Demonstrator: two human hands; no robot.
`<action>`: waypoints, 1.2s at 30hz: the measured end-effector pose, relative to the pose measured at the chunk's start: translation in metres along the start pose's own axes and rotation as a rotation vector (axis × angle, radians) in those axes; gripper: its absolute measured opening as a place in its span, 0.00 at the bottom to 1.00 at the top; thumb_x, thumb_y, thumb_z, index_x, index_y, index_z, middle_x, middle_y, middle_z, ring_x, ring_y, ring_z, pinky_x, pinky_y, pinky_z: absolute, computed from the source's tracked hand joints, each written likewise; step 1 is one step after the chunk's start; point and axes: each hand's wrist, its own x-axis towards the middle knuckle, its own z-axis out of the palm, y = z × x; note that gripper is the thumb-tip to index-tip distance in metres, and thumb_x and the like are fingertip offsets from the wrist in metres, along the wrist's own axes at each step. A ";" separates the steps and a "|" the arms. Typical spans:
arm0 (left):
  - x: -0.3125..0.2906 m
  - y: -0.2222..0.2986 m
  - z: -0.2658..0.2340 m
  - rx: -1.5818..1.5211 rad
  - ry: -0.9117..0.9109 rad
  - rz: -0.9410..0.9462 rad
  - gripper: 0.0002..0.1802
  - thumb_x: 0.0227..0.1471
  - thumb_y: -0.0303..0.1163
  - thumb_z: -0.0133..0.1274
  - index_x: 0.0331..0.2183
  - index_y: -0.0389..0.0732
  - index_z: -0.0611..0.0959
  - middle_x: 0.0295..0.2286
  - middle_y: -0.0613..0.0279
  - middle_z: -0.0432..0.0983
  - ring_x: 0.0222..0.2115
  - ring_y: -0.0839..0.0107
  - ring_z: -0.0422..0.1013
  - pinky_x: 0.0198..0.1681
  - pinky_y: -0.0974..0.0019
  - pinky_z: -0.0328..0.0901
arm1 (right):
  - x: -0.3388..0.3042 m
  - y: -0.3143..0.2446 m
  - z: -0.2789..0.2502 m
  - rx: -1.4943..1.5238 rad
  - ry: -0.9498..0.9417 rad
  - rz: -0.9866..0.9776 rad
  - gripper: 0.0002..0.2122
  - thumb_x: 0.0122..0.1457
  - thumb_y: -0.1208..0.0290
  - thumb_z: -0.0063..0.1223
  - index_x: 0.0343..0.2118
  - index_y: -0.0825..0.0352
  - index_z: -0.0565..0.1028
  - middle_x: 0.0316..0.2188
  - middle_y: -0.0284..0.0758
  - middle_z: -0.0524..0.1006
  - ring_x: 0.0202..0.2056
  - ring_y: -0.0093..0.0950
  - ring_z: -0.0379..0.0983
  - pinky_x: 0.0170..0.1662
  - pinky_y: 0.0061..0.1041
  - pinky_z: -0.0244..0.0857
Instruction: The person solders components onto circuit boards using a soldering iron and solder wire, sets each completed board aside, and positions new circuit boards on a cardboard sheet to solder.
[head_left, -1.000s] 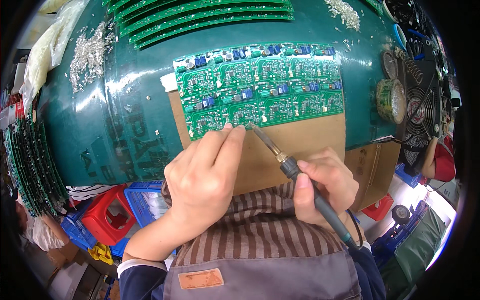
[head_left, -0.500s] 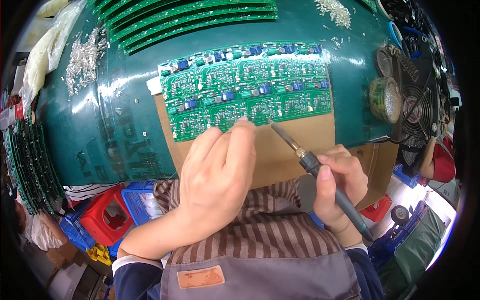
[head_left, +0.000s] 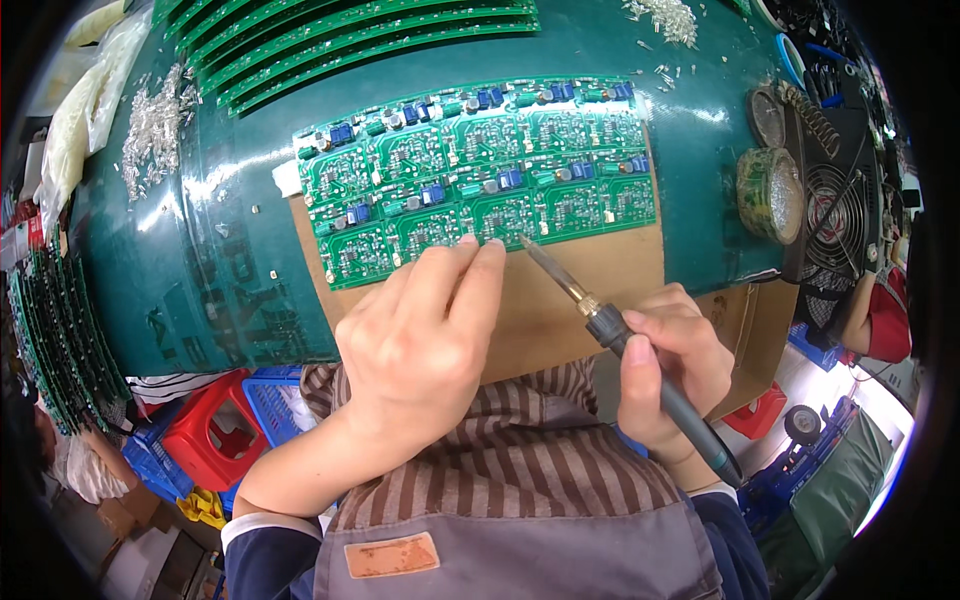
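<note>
A panel of green circuit boards (head_left: 405,165), set with blue and silver components, lies on a brown cardboard sheet (head_left: 585,285). My left hand (head_left: 415,340) is closed, its fingertips at the panel's near edge. Whatever those fingers pinch, if anything, is hidden. In my right hand (head_left: 680,360) is a soldering iron (head_left: 605,325), held like a pen. Its tip meets the near edge of the panel, just right of my left fingertips; whether it touches a joint I cannot tell.
Behind the panel stands a row of upright green boards (head_left: 370,50). Small clear parts form heaps at the left (head_left: 155,135) and far right (head_left: 670,20). Rightward are a roll of tape (head_left: 770,200), a coiled iron holder (head_left: 808,118) and a fan (head_left: 838,220). More boards (head_left: 55,340) stand at left.
The view has shifted slightly, moving the panel leftward in it. My left index fingertip and the iron tip remain at the near edge, with another left fingertip now showing beside it.
</note>
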 end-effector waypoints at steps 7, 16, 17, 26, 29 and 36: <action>0.003 0.004 -0.005 0.000 -0.061 -0.035 0.12 0.41 0.21 0.64 0.33 0.41 0.86 0.26 0.65 0.76 0.22 0.70 0.75 0.22 0.69 0.69 | 0.001 0.000 0.002 -0.032 -0.023 -0.004 0.06 0.47 0.82 0.57 0.30 0.73 0.75 0.20 0.38 0.76 0.20 0.31 0.72 0.26 0.26 0.65; 0.001 0.004 -0.009 -0.039 -0.095 -0.083 0.13 0.41 0.21 0.62 0.34 0.41 0.85 0.29 0.63 0.78 0.24 0.69 0.77 0.24 0.69 0.70 | 0.001 -0.009 -0.005 -0.067 0.041 0.028 0.06 0.49 0.81 0.55 0.31 0.74 0.76 0.19 0.38 0.75 0.19 0.31 0.72 0.26 0.28 0.66; 0.000 0.002 -0.011 -0.056 -0.093 -0.080 0.14 0.41 0.21 0.60 0.35 0.40 0.85 0.31 0.62 0.79 0.25 0.69 0.77 0.24 0.69 0.71 | -0.002 -0.007 -0.011 -0.060 0.075 0.010 0.06 0.50 0.80 0.54 0.31 0.74 0.76 0.19 0.38 0.75 0.19 0.31 0.71 0.26 0.28 0.65; 0.060 -0.026 -0.069 -0.026 0.669 -0.154 0.06 0.53 0.16 0.55 0.34 0.29 0.85 0.31 0.59 0.82 0.29 0.75 0.76 0.37 0.73 0.71 | -0.044 0.056 -0.116 -0.720 0.612 0.226 0.06 0.64 0.76 0.45 0.38 0.73 0.71 0.33 0.40 0.76 0.31 0.22 0.72 0.37 0.22 0.67; 0.067 -0.005 -0.077 -0.038 0.495 -0.110 0.06 0.52 0.16 0.55 0.35 0.29 0.83 0.32 0.61 0.82 0.29 0.77 0.76 0.35 0.74 0.70 | -0.035 0.062 -0.106 -0.631 0.564 0.340 0.06 0.63 0.78 0.48 0.41 0.73 0.73 0.33 0.37 0.75 0.32 0.21 0.71 0.36 0.19 0.66; 0.044 0.021 -0.014 -0.165 -0.076 0.110 0.11 0.43 0.20 0.59 0.33 0.39 0.79 0.18 0.64 0.66 0.20 0.66 0.63 0.26 0.63 0.61 | -0.030 0.020 -0.056 -0.268 0.250 0.092 0.09 0.54 0.81 0.53 0.39 0.71 0.73 0.29 0.39 0.75 0.29 0.28 0.72 0.32 0.25 0.67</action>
